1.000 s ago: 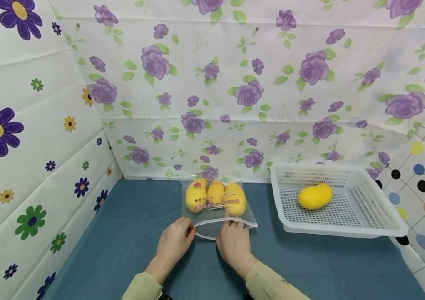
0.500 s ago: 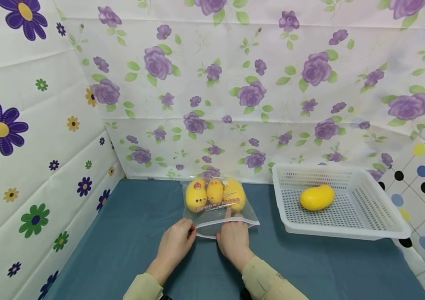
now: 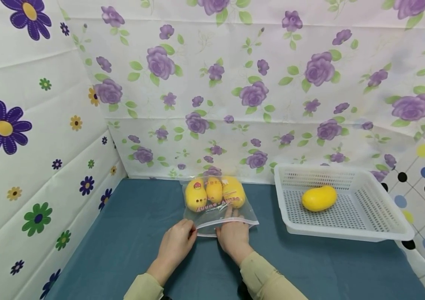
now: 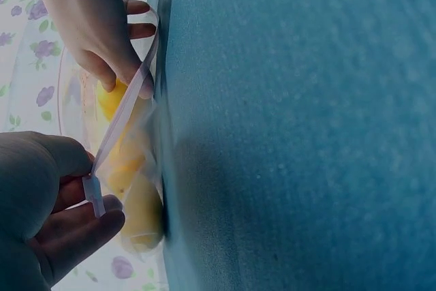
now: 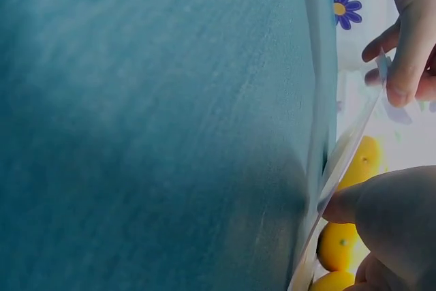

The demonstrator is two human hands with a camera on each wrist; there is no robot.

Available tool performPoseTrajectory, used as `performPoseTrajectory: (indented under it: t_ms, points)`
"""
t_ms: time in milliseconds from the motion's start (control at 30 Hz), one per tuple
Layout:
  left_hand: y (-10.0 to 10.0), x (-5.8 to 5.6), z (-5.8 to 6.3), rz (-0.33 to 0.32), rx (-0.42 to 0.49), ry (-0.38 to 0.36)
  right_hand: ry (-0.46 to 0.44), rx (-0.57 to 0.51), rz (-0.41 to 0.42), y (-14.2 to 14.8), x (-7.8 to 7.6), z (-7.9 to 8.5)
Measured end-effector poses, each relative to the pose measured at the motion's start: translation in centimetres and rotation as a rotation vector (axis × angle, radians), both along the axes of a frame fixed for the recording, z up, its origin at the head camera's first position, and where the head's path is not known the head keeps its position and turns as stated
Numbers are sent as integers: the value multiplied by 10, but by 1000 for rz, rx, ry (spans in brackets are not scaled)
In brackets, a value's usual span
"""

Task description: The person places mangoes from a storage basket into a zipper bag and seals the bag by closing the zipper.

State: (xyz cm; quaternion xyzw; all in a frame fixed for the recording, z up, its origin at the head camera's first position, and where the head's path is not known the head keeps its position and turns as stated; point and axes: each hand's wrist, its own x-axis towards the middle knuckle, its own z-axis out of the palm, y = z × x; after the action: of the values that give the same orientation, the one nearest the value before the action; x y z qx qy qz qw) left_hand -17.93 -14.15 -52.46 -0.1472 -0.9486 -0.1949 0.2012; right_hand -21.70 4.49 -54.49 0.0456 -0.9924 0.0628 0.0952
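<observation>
A clear resealable bag (image 3: 206, 216) with pink print lies on the table, its white-edged mouth towards me. Inside sit three mangoes (image 3: 196, 196), side by side at the far end. My left hand (image 3: 176, 241) pinches the left corner of the mouth; the zip strip's end piece (image 4: 94, 195) shows between its thumb and fingers in the left wrist view. My right hand (image 3: 233, 241) reaches into the mouth, its straight fingers (image 3: 230, 212) showing through the film just short of the right mango. Its thumb (image 5: 340, 206) touches the rim in the right wrist view.
At the right, a white perforated plastic basket (image 3: 347, 234) holds one mango (image 3: 319, 198). A blue-green cloth (image 3: 100, 250) covers the table. Flower-patterned sheets (image 3: 197, 83) stand behind and at the left, a dotted one at the right.
The gap at the bag's mouth has narrowed slightly. My right fingers sit a little deeper in the bag, while my left hand keeps its corner. The head view has shifted slightly left.
</observation>
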Motion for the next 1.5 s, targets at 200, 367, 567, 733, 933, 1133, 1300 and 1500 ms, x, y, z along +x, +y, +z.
performPoseTrajectory:
  t_ms: [200, 367, 567, 733, 933, 1133, 1300, 1500]
  points:
    - [-1, 1, 0, 0, 2, -4, 5, 5, -3, -2, 1, 1]
    - [-1, 2, 0, 4, 0, -1, -12, 13, -9, -4, 0, 2]
    - [-2, 4, 1, 5, 3, 5, -2, 12, -8, -6, 0, 1]
    - [-3, 6, 2, 8, 3, 5, -2, 8, -8, -7, 3, 5]
    - [-4, 7, 2, 6, 3, 9, 23, 85, -17, -11, 2, 7]
    - [-4, 9, 1, 1, 8, 15, 43, 153, -28, -14, 3, 7]
    - [-5, 8, 0, 3, 4, 22, 56, 219, -14, -16, 2, 8]
    - [-6, 9, 0, 0, 5, 20, 40, 301, 3, -19, 1, 10]
